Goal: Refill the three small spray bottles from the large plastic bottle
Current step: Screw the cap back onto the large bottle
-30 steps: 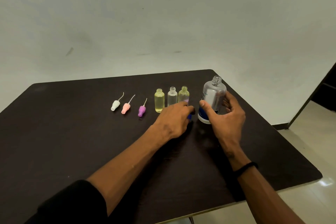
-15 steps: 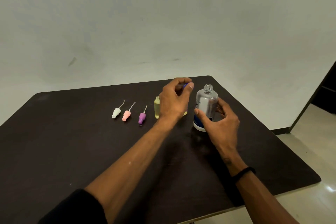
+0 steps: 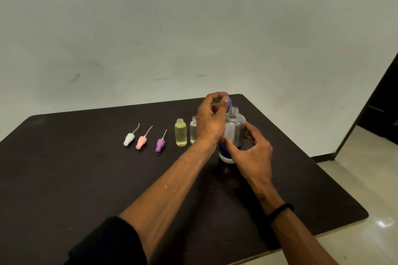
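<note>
our dark bench (image 3: 64,178) meets a pale wall (image 3: 172,28). left grip (image 3: 212,117) pinches a blue cap (image 3: 230,101); right grip (image 3: 251,153) holds the large bottle (image 3: 234,127).

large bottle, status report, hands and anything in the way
Left hand pinches blue cap beside the open neck. Right hand grips large bottle, upright on table. Left hand hides part of the small bottles; yellow bottle visible, uncapped.

Position: you see from your own head, above the near edge of the dark surface (image 3: 64,178).
Facing: forward and down, toward the wall (image 3: 193,28).
Distance: arm's reach.
Views: only one.
</note>
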Demonstrator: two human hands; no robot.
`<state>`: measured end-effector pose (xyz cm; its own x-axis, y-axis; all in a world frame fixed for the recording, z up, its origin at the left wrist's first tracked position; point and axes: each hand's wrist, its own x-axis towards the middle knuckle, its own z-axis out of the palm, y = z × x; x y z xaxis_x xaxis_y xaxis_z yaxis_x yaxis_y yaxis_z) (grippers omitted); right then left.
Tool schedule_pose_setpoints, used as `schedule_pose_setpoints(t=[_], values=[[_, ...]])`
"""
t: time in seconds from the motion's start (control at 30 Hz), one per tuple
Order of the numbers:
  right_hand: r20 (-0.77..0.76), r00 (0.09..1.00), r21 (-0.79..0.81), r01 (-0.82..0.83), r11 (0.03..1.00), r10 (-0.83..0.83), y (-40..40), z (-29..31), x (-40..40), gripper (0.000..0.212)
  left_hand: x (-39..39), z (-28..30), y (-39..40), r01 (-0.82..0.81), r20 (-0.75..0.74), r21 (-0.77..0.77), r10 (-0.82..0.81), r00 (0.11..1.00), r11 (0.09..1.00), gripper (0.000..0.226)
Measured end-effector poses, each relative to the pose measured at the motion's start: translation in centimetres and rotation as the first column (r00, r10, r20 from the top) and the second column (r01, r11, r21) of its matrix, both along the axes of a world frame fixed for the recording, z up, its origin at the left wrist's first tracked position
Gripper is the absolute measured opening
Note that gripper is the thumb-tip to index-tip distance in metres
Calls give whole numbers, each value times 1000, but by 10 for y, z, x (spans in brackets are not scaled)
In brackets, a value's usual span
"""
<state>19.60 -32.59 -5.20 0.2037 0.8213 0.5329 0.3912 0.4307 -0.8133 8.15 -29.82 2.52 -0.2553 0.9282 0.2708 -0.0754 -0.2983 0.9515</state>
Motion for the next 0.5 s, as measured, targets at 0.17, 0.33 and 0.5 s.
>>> schedule_pose_setpoints(t=[0.17, 0.33, 0.5], values=[[2, 1000, -11, -2, 1000, 2, 1, 0, 1, 79, -1, -4, -1, 20, 55, -29, -18, 998, 999, 14], [19, 1000, -16, -4, 1000, 4, 1, 0, 1, 79, -1, -3, 0, 48, 157, -43, -40, 987, 998, 19], [21, 1000, -2, -10, 1000, 10, 1, 1, 1, 77, -1, -5, -1, 82, 113, -18, -80, 990, 996, 22]])
